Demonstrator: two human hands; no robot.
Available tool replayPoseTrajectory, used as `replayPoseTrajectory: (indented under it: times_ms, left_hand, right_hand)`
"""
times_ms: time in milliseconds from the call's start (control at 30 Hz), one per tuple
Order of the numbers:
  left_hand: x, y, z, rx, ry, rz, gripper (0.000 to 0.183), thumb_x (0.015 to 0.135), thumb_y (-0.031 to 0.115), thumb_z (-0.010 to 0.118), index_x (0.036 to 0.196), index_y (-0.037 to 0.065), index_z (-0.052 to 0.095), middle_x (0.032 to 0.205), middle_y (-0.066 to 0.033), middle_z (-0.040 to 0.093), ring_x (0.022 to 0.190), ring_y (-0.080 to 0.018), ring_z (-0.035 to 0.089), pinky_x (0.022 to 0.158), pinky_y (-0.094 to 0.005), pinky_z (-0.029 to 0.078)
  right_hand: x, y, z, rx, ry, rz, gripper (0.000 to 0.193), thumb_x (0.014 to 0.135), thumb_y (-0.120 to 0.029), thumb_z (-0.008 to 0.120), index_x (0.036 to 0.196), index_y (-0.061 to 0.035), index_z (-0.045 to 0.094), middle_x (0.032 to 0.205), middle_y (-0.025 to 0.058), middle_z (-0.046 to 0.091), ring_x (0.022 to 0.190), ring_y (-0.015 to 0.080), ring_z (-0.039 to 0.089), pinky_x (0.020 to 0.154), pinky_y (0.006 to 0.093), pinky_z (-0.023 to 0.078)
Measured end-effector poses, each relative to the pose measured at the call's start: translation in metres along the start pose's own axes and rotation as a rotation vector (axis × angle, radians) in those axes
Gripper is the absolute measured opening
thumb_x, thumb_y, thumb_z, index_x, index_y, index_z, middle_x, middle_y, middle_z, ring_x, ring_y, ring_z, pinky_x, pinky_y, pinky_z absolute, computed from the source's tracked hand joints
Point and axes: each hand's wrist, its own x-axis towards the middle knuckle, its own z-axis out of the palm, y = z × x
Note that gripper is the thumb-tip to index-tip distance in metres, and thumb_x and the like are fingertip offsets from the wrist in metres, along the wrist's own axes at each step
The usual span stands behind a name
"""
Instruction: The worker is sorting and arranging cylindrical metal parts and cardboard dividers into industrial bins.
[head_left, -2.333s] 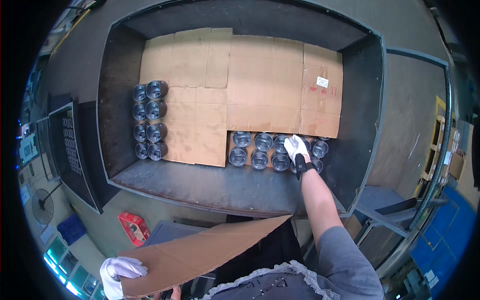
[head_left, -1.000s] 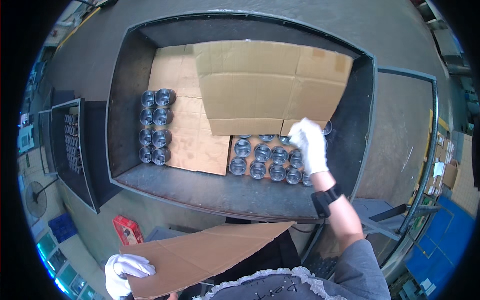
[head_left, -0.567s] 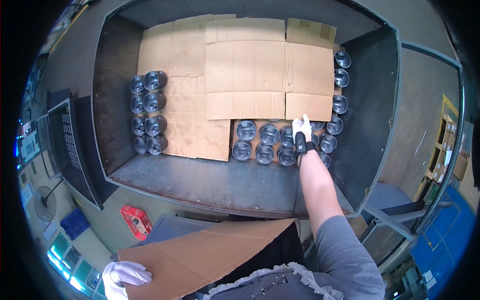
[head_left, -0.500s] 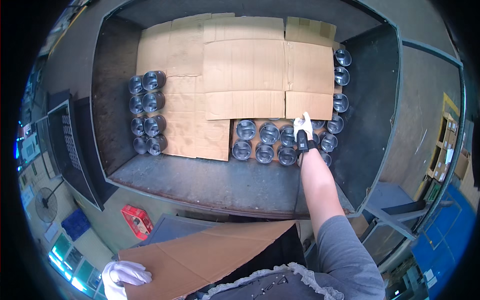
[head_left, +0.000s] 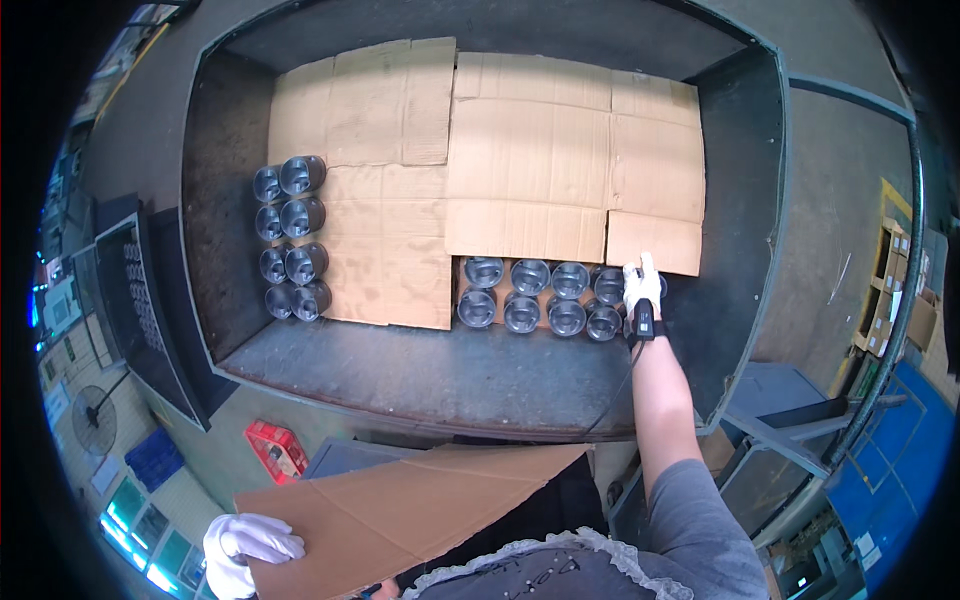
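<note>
At lower left, my left hand (head_left: 252,552), in a white glove, is closed on the edge of a loose cardboard sheet (head_left: 400,500) held against my front. My right hand (head_left: 643,285), also white-gloved, reaches into a large dark metal bin. Its fingers are stretched out and apart on the front edge of a creased cardboard sheet (head_left: 530,160). Below that edge stand metal pistons (head_left: 521,314) in two rows, the rightmost partly hidden by my hand. A black device (head_left: 643,318) with a cable is strapped to my right wrist.
More pistons (head_left: 304,217) stand in two columns along the bin's left side. Another cardboard sheet (head_left: 385,250) lies beside them. The bin's front wall (head_left: 430,375) runs below. Outside are a red crate (head_left: 274,450), a fan (head_left: 93,415) and a metal rail (head_left: 915,250).
The creased cardboard sheet in the bin has shifted right, now covering most of the right-hand column of pistons. My right hand has moved right with it. My left hand stays on its sheet.
</note>
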Motion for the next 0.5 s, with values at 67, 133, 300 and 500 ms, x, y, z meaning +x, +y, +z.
replayPoseTrajectory:
  times_ms: [67,133,300,500]
  left_hand:
    - [-0.011,-0.006,0.008,-0.056,0.093,0.069,0.056,0.078,0.046,0.055,0.086,-0.008,0.062,0.085,-0.0271,0.065,0.084,-0.0391,0.064,0.084,-0.0498,0.049]
    - [-0.01,-0.003,0.006,-0.064,0.076,0.011,0.055,0.077,0.047,0.056,0.086,-0.008,0.062,0.086,-0.027,0.065,0.084,-0.0394,0.064,0.084,-0.0499,0.049]
    - [-0.006,-0.029,0.008,-0.069,0.19,0.007,0.031,0.078,0.03,0.073,0.067,0.003,0.061,0.068,-0.0159,0.066,0.061,-0.0283,0.065,0.07,-0.0399,0.054]
    - [-0.014,-0.025,-0.016,-0.061,-0.137,0.081,0.056,0.078,0.046,0.061,0.09,-0.008,0.063,0.091,-0.0282,0.066,0.086,-0.0415,0.064,0.084,-0.0528,0.049]
  right_hand:
    - [-0.009,-0.041,0.018,-0.27,-0.133,-0.005,0.053,0.094,-0.025,0.062,0.138,-0.0025,0.043,0.121,0.0221,0.058,0.106,0.0312,0.058,0.092,0.0379,0.046]
    - [0.011,-0.024,0.021,-0.253,-0.146,0.054,0.054,0.093,-0.034,0.061,0.137,-0.0075,0.045,0.121,0.0244,0.058,0.108,0.0342,0.057,0.09,0.039,0.046]
    - [0.064,0.051,0.018,-0.088,-0.137,0.077,0.054,0.092,-0.042,0.06,0.133,-0.0083,0.048,0.122,0.0261,0.058,0.111,0.0372,0.057,0.093,0.0406,0.046]
    - [-0.008,-0.046,0.034,0.209,-0.306,0.102,0.057,0.09,-0.042,0.064,0.125,0.0012,0.053,0.111,0.0175,0.065,0.102,0.0304,0.061,0.089,0.0347,0.047]
